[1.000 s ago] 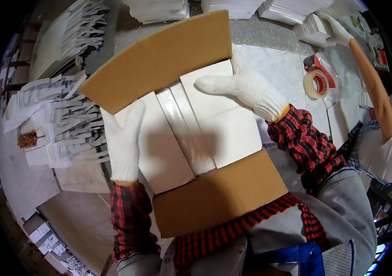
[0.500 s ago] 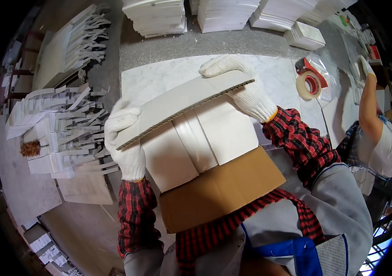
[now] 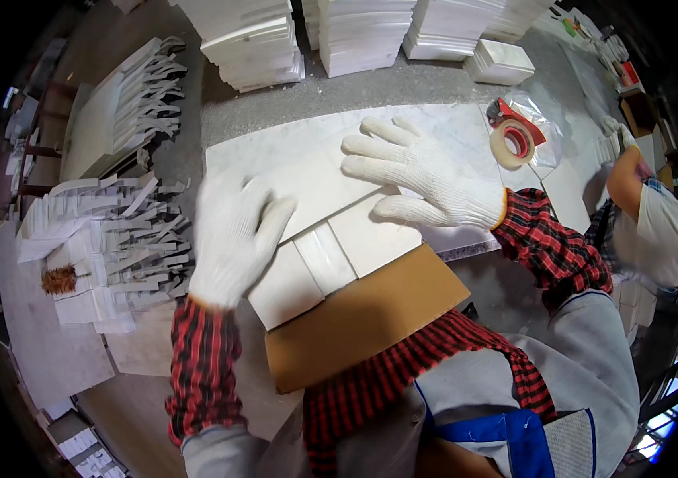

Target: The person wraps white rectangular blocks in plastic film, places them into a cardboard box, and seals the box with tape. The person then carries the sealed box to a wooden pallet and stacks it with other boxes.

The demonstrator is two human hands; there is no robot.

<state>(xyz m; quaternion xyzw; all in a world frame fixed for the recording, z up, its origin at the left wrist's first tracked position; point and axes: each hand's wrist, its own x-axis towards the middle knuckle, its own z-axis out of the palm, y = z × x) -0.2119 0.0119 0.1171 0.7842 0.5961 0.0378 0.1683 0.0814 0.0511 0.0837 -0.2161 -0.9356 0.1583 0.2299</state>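
Note:
A carton lies in front of me, with a brown flap [image 3: 371, 319] towards my body and two white inner flaps [image 3: 279, 283] turned in. Between those flaps shows a glossy white strip [image 3: 325, 256]. A wider white cardboard flap [image 3: 327, 179] rests over their far part. My left hand [image 3: 231, 239], in a white knit glove and slightly blurred, lies at the left end of the wide flap with its thumb apart. My gloved right hand [image 3: 434, 171] is spread flat over the flap's right end. Neither hand grips anything.
The carton rests on a white marbled slab [image 3: 251, 151]. Beyond it stand stacks of white slabs [image 3: 363, 36]. Right of my right hand lies a red tape dispenser [image 3: 531, 129] with a tape roll [image 3: 501, 153]. Bundled white strips [image 3: 140, 231] fill the left. A co-worker [image 3: 653, 227] is at right.
The wide flap, earlier raised and held at both ends with its corrugated edge showing, now lies lower and flatter. Both hands have let go of its ends and opened over it.

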